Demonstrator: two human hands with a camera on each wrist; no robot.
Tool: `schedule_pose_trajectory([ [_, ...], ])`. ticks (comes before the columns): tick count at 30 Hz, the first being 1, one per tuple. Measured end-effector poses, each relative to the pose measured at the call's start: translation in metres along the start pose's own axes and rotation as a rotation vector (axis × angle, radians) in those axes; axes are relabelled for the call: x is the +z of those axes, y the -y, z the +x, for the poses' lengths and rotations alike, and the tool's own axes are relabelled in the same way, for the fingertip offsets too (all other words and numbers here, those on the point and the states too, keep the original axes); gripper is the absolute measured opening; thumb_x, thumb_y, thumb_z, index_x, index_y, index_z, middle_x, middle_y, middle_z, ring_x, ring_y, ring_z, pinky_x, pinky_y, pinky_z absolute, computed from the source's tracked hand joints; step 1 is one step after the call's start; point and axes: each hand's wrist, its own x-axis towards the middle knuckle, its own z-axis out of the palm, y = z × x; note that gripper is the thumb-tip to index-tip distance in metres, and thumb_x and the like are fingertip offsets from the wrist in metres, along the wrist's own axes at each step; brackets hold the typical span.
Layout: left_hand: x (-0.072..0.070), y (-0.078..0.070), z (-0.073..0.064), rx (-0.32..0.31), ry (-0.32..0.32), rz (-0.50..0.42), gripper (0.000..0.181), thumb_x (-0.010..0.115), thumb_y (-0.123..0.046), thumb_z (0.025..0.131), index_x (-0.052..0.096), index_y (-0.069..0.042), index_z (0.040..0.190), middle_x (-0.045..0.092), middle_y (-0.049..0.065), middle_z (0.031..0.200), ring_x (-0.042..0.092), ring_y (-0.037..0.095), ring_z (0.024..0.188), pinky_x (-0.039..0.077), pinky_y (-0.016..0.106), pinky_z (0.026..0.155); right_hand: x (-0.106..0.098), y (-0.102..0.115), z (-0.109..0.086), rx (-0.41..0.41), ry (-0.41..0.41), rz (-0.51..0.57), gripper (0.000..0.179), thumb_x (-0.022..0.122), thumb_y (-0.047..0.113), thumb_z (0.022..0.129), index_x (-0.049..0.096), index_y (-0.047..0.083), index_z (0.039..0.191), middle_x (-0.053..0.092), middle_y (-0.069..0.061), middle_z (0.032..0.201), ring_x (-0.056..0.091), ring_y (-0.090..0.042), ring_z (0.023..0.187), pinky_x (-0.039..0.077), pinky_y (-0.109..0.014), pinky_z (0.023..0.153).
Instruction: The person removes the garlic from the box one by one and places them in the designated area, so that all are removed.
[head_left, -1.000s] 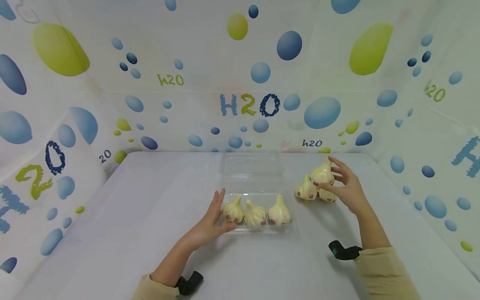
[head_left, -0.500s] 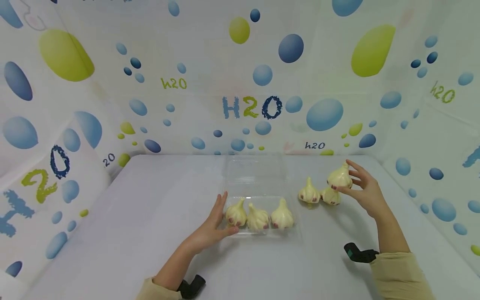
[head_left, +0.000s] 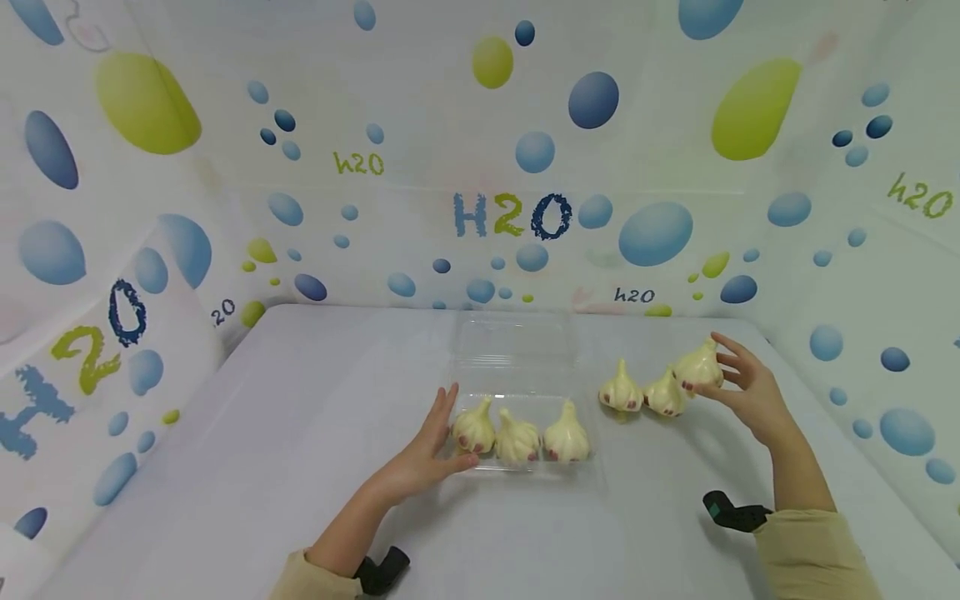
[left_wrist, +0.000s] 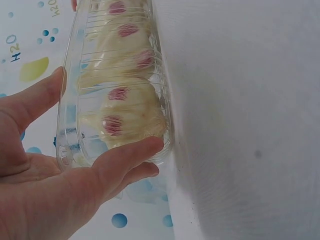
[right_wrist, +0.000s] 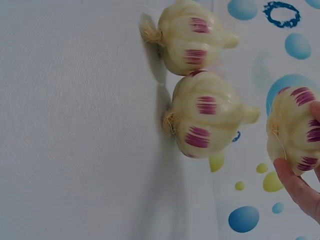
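In the head view, my left hand (head_left: pixel 423 462) holds the left end of a clear plastic clamshell box (head_left: pixel 513 340), thumb at the front wall and fingers at the side. The lid lies folded back. Inside sit three garlic bulbs in a row: left (head_left: pixel 474 429), middle (head_left: pixel 517 440), right (head_left: pixel 567 435). My right hand (head_left: pixel 756 402) pinches another garlic bulb (head_left: pixel 699 367) between thumb and fingers, stem up. The right wrist view shows this bulb raised above the tabletop, beside two standing bulbs, a nearer one (right_wrist: pixel 207 117) and a farther one (right_wrist: pixel 190 40).
A white-covered table (head_left: pixel 315 375) spreads under everything. Behind it hangs a white backdrop (head_left: pixel 420 108) printed with blue and green drops. Black wrist cameras, left (head_left: pixel 384 572) and right (head_left: pixel 733 512), jut out from the tan sleeves.
My right hand has carried its garlic bulb to the right and a little lower, uncovering the two standing bulbs. The left hand keeps its hold on the box.
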Motion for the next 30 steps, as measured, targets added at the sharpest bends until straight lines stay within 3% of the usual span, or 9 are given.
schedule_pose_trajectory([
  [4, 0.000, 0.000, 0.001, -0.001, 0.002, 0.000, 0.092, 0.065, -0.019, 0.086, -0.004, -0.030, 0.147, -0.021, 0.009, 0.150, 0.014, 0.044, 0.133, 0.020, 0.056, 0.103, -0.003, -0.005, -0.001, 0.016, 0.001, -0.004, 0.081, 0.068, 0.014, 0.083, 0.020, 0.031, 0.146, 0.028, -0.032, 0.136, 0.033, -0.050, 0.117, 0.046, -0.021, 0.075],
  [7, 0.000, 0.000, 0.001, -0.003, 0.002, 0.001, 0.093, 0.065, -0.019, 0.086, -0.004, -0.030, 0.147, -0.021, 0.009, 0.150, 0.014, 0.045, 0.132, 0.020, 0.057, 0.102, -0.005, -0.007, -0.001, 0.022, 0.002, 0.001, 0.081, 0.068, 0.014, 0.083, 0.020, 0.032, 0.146, 0.027, -0.034, 0.136, 0.032, -0.053, 0.117, 0.046, -0.019, 0.075],
  [11, 0.000, 0.001, 0.001, 0.001, 0.007, -0.001, 0.093, 0.065, -0.019, 0.086, -0.004, -0.028, 0.147, -0.021, 0.011, 0.149, 0.012, 0.045, 0.133, 0.019, 0.056, 0.103, -0.007, -0.012, 0.000, 0.019, -0.002, 0.010, 0.081, 0.068, 0.012, 0.083, 0.021, 0.029, 0.146, 0.026, -0.036, 0.135, 0.031, -0.055, 0.116, 0.040, -0.008, 0.069],
  [16, -0.002, 0.001, 0.001, 0.022, 0.018, -0.004, 0.093, 0.064, -0.017, 0.087, -0.006, -0.026, 0.147, -0.022, 0.012, 0.149, 0.010, 0.044, 0.133, 0.018, 0.053, 0.104, -0.011, -0.017, 0.000, 0.024, 0.012, -0.003, 0.081, 0.068, 0.009, 0.082, 0.021, 0.024, 0.147, 0.025, -0.038, 0.135, 0.032, -0.057, 0.115, 0.040, -0.009, 0.069],
  [18, -0.001, 0.001, 0.001, 0.019, 0.016, -0.006, 0.093, 0.064, -0.017, 0.087, -0.006, -0.028, 0.147, -0.022, 0.010, 0.149, 0.010, 0.043, 0.133, 0.018, 0.053, 0.105, -0.012, -0.020, 0.000, 0.036, 0.031, -0.007, 0.081, 0.068, 0.008, 0.082, 0.020, 0.022, 0.147, 0.025, -0.039, 0.135, 0.032, -0.058, 0.115, 0.046, -0.020, 0.074],
  [20, -0.002, 0.002, 0.001, 0.014, 0.012, -0.004, 0.093, 0.064, -0.017, 0.087, -0.006, -0.028, 0.147, -0.022, 0.010, 0.149, 0.010, 0.043, 0.134, 0.019, 0.052, 0.105, -0.012, -0.023, 0.001, 0.043, 0.053, -0.006, 0.081, 0.068, 0.008, 0.082, 0.020, 0.018, 0.146, 0.024, -0.040, 0.134, 0.031, -0.059, 0.115, 0.049, -0.039, 0.082],
  [23, -0.002, 0.003, 0.002, 0.009, 0.008, -0.005, 0.093, 0.064, -0.017, 0.087, -0.005, -0.029, 0.147, -0.022, 0.009, 0.149, 0.011, 0.042, 0.134, 0.019, 0.052, 0.105, -0.012, -0.028, 0.003, 0.053, 0.080, 0.011, 0.081, 0.068, 0.005, 0.081, 0.018, 0.012, 0.145, 0.023, -0.041, 0.134, 0.030, -0.061, 0.115, 0.036, -0.063, 0.087],
  [25, -0.002, 0.004, 0.002, 0.009, 0.005, -0.004, 0.093, 0.064, -0.018, 0.086, -0.005, -0.028, 0.147, -0.021, 0.009, 0.149, 0.011, 0.043, 0.134, 0.019, 0.052, 0.105, -0.012, -0.032, 0.003, 0.060, 0.094, 0.016, 0.081, 0.067, 0.003, 0.081, 0.017, 0.009, 0.145, 0.022, -0.042, 0.134, 0.029, -0.062, 0.115, 0.032, -0.066, 0.087],
  [30, -0.001, 0.004, 0.003, 0.006, 0.006, -0.002, 0.093, 0.065, -0.018, 0.086, -0.004, -0.027, 0.147, -0.021, 0.009, 0.149, 0.012, 0.043, 0.133, 0.018, 0.053, 0.105, -0.012, -0.041, 0.005, 0.096, 0.127, 0.009, 0.081, 0.067, 0.002, 0.080, 0.017, 0.008, 0.144, 0.022, -0.042, 0.134, 0.028, -0.061, 0.116, 0.033, -0.064, 0.088],
])
